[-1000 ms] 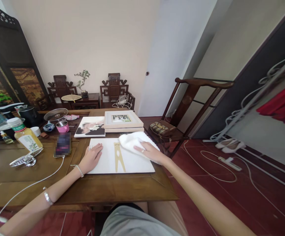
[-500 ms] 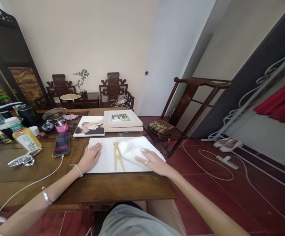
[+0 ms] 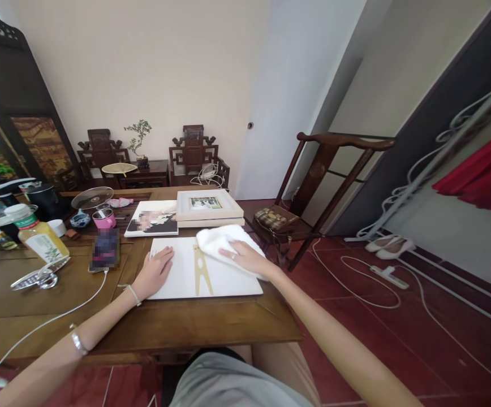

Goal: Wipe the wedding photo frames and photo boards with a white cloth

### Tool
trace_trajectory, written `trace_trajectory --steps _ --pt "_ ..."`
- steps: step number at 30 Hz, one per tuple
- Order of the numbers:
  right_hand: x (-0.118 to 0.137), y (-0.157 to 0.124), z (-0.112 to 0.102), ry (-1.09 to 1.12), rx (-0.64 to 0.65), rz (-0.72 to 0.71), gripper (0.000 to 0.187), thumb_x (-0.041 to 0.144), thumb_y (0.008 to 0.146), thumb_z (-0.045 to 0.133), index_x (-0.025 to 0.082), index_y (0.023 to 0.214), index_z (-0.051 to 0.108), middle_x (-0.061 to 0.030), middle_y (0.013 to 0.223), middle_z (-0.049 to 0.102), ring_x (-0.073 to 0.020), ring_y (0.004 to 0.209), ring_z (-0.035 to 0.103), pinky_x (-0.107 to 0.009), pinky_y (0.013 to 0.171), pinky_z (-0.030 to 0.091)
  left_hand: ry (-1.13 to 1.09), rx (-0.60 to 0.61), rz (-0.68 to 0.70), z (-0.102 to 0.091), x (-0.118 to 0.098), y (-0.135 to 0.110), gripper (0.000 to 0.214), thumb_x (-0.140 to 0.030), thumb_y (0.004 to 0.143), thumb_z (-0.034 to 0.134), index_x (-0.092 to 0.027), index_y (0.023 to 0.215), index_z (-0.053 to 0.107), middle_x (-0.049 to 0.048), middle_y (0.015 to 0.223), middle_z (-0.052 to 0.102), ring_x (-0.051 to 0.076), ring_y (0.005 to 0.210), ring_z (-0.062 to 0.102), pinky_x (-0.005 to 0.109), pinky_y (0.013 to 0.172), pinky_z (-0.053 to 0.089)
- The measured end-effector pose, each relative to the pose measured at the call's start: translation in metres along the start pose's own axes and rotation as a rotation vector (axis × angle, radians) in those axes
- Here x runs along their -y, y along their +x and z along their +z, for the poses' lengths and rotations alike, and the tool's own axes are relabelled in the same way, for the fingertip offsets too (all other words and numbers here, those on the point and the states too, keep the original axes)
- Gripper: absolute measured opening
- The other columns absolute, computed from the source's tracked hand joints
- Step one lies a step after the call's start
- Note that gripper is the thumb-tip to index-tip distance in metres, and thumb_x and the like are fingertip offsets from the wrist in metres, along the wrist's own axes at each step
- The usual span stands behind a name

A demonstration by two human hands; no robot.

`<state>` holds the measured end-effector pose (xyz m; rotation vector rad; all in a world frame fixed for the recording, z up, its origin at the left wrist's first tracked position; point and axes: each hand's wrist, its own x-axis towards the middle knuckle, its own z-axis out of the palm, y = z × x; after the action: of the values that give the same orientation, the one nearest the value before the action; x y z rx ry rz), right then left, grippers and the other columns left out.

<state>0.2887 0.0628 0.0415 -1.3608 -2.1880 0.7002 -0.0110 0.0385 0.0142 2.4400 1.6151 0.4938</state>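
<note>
A white flat board [image 3: 228, 285] with a tan, two-legged shape [image 3: 201, 271] on its face lies near the table's front edge. My left hand [image 3: 158, 270] rests flat on the board's left side, fingers stretched out and holding nothing. Under my right hand [image 3: 248, 257] is a bunched white towel [image 3: 215, 240], pressed against the board's upper right part. The towel hides that corner and hangs slightly past the right edge. How far the right fingers curl into the cloth is partly hidden.
Behind the board are stacked frames [image 3: 209, 217] and a photo panel [image 3: 154, 226]. A phone [image 3: 104, 251] on a cable, scissors [image 3: 42, 276], a bottle [image 3: 42, 240] and a pink cup [image 3: 104, 218] stand left. A wooden chair [image 3: 313, 169] holding a checked bag [image 3: 274, 219] is right.
My right hand has moved the towel up and slightly left over the board, uncovering its lower right corner. The left hand stays in place on the board.
</note>
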Motion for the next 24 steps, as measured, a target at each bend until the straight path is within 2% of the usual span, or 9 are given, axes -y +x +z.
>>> trace_trajectory --steps 3,6,8,11,15,18,21,24 --pt "-0.001 0.025 0.001 -0.001 -0.073 -0.041 0.051 0.054 0.092 0.04 0.013 0.113 0.062 -0.0161 0.127 0.059 -0.0315 0.122 0.049 -0.042 0.104 0.032 -0.005 -0.006 0.004 0.0 0.0 0.001 0.041 -0.028 0.095 0.031 -0.021 0.131 0.05 0.0097 0.144 0.045 0.024 0.137 0.035 0.059 0.111 0.017" --pt "0.001 0.024 0.005 -0.027 -0.091 -0.04 0.044 0.05 0.092 0.042 0.015 0.105 0.063 -0.0148 0.123 0.061 -0.0314 0.118 0.051 -0.042 0.102 0.034 -0.008 -0.013 0.011 0.0 0.001 0.001 0.041 -0.029 0.095 0.031 -0.023 0.13 0.051 0.0091 0.144 0.045 0.024 0.137 0.035 0.058 0.112 0.018" --pt "0.004 0.01 0.008 -0.048 -0.06 -0.038 0.042 0.051 0.092 0.042 0.015 0.099 0.064 -0.0146 0.121 0.062 -0.032 0.119 0.05 -0.043 0.102 0.034 -0.008 -0.017 0.015 0.001 0.001 0.001 0.041 -0.029 0.095 0.031 -0.023 0.13 0.051 0.0085 0.144 0.045 0.024 0.137 0.035 0.057 0.112 0.018" --pt "0.011 -0.026 0.01 -0.078 0.028 -0.043 0.046 0.055 0.091 0.041 0.016 0.091 0.066 -0.015 0.123 0.061 -0.0328 0.124 0.046 -0.043 0.103 0.034 -0.007 -0.015 0.014 0.001 0.002 0.0 0.041 -0.03 0.095 0.03 -0.023 0.131 0.05 0.0082 0.145 0.044 0.024 0.137 0.035 0.057 0.112 0.017" --pt "0.022 -0.076 0.001 -0.072 0.16 0.005 0.055 0.063 0.086 0.043 0.017 0.103 0.068 -0.0144 0.138 0.05 -0.0332 0.132 0.037 -0.043 0.107 0.03 -0.007 -0.008 0.008 0.001 0.001 0.0 0.042 -0.03 0.096 0.029 -0.023 0.131 0.05 0.0082 0.145 0.043 0.024 0.138 0.034 0.058 0.112 0.017" --pt "0.024 -0.092 -0.006 -0.057 0.232 0.019 0.059 0.065 0.083 0.045 0.018 0.11 0.067 -0.0134 0.139 0.049 -0.0332 0.132 0.037 -0.042 0.108 0.03 -0.009 -0.009 0.011 0.001 0.001 0.0 0.041 -0.029 0.096 0.029 -0.022 0.131 0.05 0.0086 0.145 0.044 0.024 0.138 0.034 0.058 0.112 0.017" --pt "0.02 -0.08 -0.006 -0.031 0.168 0.024 0.058 0.065 0.083 0.046 0.017 0.107 0.067 -0.0136 0.125 0.06 -0.033 0.123 0.047 -0.04 0.104 0.035 -0.006 -0.011 0.006 0.001 0.001 0.0 0.041 -0.028 0.096 0.03 -0.022 0.131 0.05 0.0088 0.145 0.044 0.024 0.138 0.034 0.058 0.112 0.017" --pt "0.017 -0.048 0.002 -0.026 0.081 -0.035 0.05 0.059 0.089 0.039 0.017 0.089 0.067 -0.0118 0.102 0.068 -0.0309 0.103 0.058 -0.04 0.094 0.041 -0.007 -0.01 0.004 0.0 0.0 -0.001 0.041 -0.029 0.096 0.03 -0.022 0.131 0.05 0.0088 0.145 0.044 0.024 0.137 0.034 0.058 0.111 0.018"
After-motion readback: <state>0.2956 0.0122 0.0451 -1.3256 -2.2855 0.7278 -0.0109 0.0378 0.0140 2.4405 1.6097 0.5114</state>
